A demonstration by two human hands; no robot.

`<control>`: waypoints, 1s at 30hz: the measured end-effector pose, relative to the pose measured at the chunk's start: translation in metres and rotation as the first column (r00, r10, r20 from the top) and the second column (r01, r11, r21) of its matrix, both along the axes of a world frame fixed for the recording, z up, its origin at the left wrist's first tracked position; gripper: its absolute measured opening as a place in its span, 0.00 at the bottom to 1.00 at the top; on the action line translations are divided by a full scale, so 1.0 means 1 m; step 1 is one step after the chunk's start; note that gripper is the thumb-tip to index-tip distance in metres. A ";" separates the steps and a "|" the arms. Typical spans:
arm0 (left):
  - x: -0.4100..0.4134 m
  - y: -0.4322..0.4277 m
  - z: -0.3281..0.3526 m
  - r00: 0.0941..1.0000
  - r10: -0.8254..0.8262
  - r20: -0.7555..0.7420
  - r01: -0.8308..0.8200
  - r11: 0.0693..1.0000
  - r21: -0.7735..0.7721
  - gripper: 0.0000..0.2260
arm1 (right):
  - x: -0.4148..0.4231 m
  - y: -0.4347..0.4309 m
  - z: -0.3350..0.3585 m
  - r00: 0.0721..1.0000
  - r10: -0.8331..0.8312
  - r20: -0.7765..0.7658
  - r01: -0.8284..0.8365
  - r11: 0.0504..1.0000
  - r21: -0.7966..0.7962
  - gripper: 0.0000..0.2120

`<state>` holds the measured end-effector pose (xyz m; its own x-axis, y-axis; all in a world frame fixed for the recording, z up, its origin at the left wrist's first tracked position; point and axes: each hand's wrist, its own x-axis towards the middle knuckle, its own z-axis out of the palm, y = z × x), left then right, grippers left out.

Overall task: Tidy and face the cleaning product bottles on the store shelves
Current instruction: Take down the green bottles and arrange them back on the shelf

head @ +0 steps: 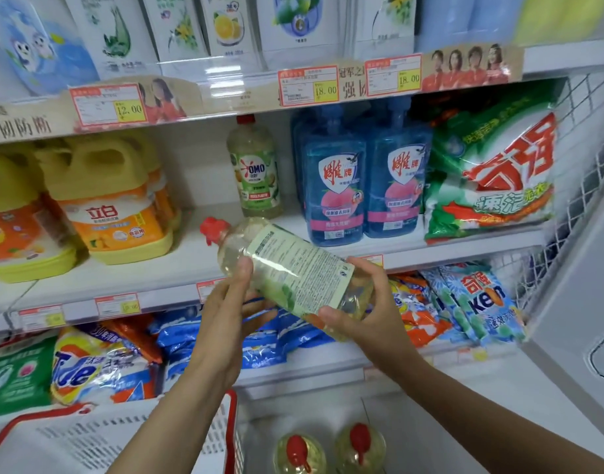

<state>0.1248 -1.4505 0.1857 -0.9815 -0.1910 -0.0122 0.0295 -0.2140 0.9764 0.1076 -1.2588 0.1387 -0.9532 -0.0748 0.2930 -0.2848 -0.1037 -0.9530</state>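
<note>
both hands, left (225, 313) and right (369, 313), grip the tilted clear bottle (293, 268) between them.

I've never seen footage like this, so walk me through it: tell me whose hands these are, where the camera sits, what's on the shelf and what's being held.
There is no machine here. The single picture comes from a camera worn on a person's head, looking down at their own hands in front of store shelves. The left hand and right hand hold a clear red-capped bottle, tilted with its back label up. On the middle shelf stand an OMO bottle, yellow jugs, blue bottles and a green detergent bag.
</note>
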 end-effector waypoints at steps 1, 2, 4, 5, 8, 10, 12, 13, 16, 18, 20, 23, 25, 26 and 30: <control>-0.001 0.004 0.002 1.000 -0.020 0.018 0.020 0.999 0.025 0.25 | -0.002 0.003 -0.002 0.990 -0.062 -0.124 0.080 0.987 0.142 0.37; -0.001 0.008 0.005 0.999 -0.033 0.030 0.032 0.998 0.051 0.27 | -0.004 0.007 -0.006 0.965 -0.066 -0.256 0.135 0.955 0.263 0.39; -0.001 0.014 0.004 1.000 0.001 0.021 -0.003 0.996 0.085 0.26 | -0.008 0.013 -0.014 0.929 0.005 -0.371 0.149 0.910 0.386 0.43; -0.001 0.014 0.003 0.999 0.037 0.002 -0.037 0.996 0.078 0.24 | -0.008 0.013 -0.014 0.944 0.059 -0.324 0.070 0.926 0.372 0.44; 0.002 0.010 0.002 0.991 0.100 -0.091 -0.102 0.995 -0.016 0.19 | -0.006 0.010 -0.007 0.969 0.225 0.099 -0.229 0.973 0.026 0.50; 0.003 0.007 -0.001 0.988 0.085 -0.130 -0.099 0.990 -0.097 0.25 | -0.010 0.012 -0.007 0.896 0.332 0.296 -0.331 0.942 -0.056 0.48; 0.005 0.005 -0.005 0.991 0.045 -0.127 -0.063 0.988 -0.141 0.30 | -0.009 0.014 -0.010 0.871 0.370 0.323 -0.375 0.926 -0.048 0.41; 0.006 0.002 -0.006 0.992 0.028 -0.124 -0.048 0.985 -0.167 0.31 | -0.008 0.014 -0.011 0.893 0.341 0.292 -0.353 0.936 -0.014 0.39; 0.007 -0.002 -0.010 0.994 0.062 -0.087 -0.082 0.966 -0.245 0.34 | -0.002 0.010 -0.009 0.956 0.209 0.203 -0.220 0.975 0.029 0.34; 0.011 0.002 -0.008 0.996 0.074 -0.040 -0.080 0.982 -0.171 0.35 | -0.002 0.005 -0.007 0.985 0.101 0.141 -0.112 0.991 0.073 0.31; 0.013 0.014 -0.001 1.000 -0.007 -0.004 0.007 0.994 -0.105 0.32 | -0.003 0.001 -0.005 0.999 -0.037 0.036 0.030 0.980 0.197 0.30; 0.013 0.024 0.003 1.000 0.007 -0.021 -0.008 0.998 -0.058 0.25 | 0.000 -0.004 -0.006 0.978 -0.088 -0.190 0.154 0.915 0.372 0.32; 0.011 0.019 0.002 0.996 0.086 -0.035 -0.087 0.995 -0.040 0.22 | 0.000 -0.002 -0.003 0.975 -0.013 -0.221 0.111 0.894 0.434 0.31; 0.011 0.016 0.001 0.993 0.110 -0.037 -0.111 0.993 -0.047 0.22 | -0.001 0.000 0.002 0.982 0.044 -0.184 0.048 0.883 0.467 0.30; 0.011 0.000 -0.003 0.994 0.093 -0.064 -0.102 0.982 -0.160 0.30 | -0.009 0.007 0.021 0.989 0.141 -0.041 -0.095 0.826 0.555 0.28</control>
<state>0.1357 -1.4500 0.1830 -0.9564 -0.2805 0.0813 0.0980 -0.0462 0.9941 0.0986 -1.2517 0.1595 -0.9028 -0.3559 0.2413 -0.3790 0.3937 -0.8374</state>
